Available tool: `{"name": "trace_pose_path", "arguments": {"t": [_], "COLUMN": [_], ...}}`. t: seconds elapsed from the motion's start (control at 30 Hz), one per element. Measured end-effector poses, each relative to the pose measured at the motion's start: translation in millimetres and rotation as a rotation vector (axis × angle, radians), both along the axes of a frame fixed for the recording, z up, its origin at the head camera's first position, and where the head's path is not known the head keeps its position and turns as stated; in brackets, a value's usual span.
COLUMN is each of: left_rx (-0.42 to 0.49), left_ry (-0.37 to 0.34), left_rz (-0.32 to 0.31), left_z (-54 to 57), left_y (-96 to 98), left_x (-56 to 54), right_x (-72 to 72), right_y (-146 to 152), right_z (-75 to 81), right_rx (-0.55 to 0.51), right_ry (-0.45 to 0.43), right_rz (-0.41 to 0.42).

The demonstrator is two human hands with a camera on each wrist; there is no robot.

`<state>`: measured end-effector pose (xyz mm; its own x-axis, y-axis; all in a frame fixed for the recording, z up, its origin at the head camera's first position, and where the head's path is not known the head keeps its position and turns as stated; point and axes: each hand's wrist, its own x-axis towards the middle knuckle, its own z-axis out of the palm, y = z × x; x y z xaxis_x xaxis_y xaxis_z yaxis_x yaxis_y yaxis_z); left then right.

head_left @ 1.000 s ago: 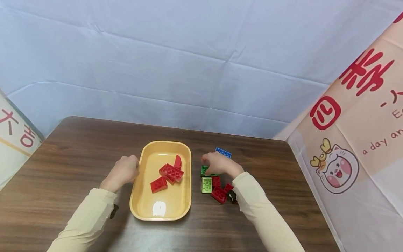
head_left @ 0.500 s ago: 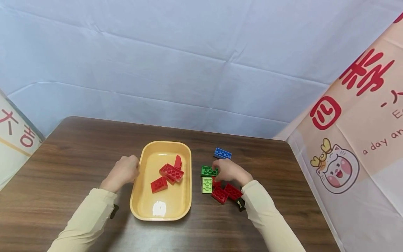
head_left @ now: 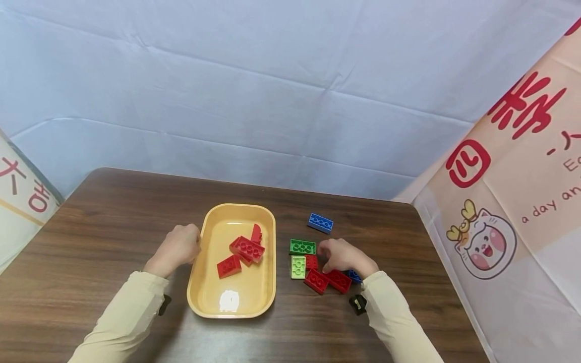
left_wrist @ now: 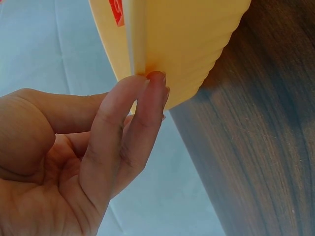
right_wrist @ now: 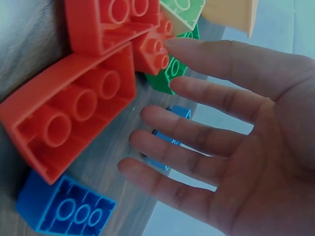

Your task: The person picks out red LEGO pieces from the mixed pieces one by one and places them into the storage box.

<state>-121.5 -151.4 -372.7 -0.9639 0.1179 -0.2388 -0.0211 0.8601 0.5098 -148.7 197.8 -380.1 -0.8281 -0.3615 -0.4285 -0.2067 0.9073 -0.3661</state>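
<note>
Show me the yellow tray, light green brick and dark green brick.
Yellow tray point(head_left: 251, 282): head view, bare floor.
Light green brick point(head_left: 298, 267): head view, upward face.
Dark green brick point(head_left: 302, 246): head view, upward face.

Both arms reach in from the desk's point(head_left: 122, 212) near side, sleeved to the wrist. Left forearm point(head_left: 122, 315) slants toward the far edge and inward; right forearm point(head_left: 397, 325) mirrors it from nearer the right edge. Left hand point(head_left: 176, 248): back up, fingers point(left_wrist: 106, 135) bent, tips bunched in a pinch, thumb point(left_wrist: 74, 110) behind index, its tip hidden. Right hand point(head_left: 346, 256): palm point(right_wrist: 275, 167) visible in wrist view, all digits extended, nearly straight, gaps between them, thumb point(right_wrist: 226, 61) uppermost there. Hands well apart, both short of the far edge.
</note>
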Motion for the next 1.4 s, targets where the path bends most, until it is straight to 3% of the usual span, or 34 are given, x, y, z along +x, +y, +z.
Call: {"name": "trace_pose_path", "arguments": {"t": [0.53,1.4], "left_rx": [0.0,-0.016], "left_ry": [-0.01,-0.019], "left_rz": [0.005,0.011], "left_z": [-0.1,0.0], "left_y": [0.6,1.2], "left_x": [-1.0,-1.0], "right_x": [14.1,16.3], "right_y": [15,19], "right_z": [-10.7,-18.8], "right_rx": [0.003,-0.005], "right_ry": [-0.062,-0.081], "right_rz": [-0.062,-0.09]}}
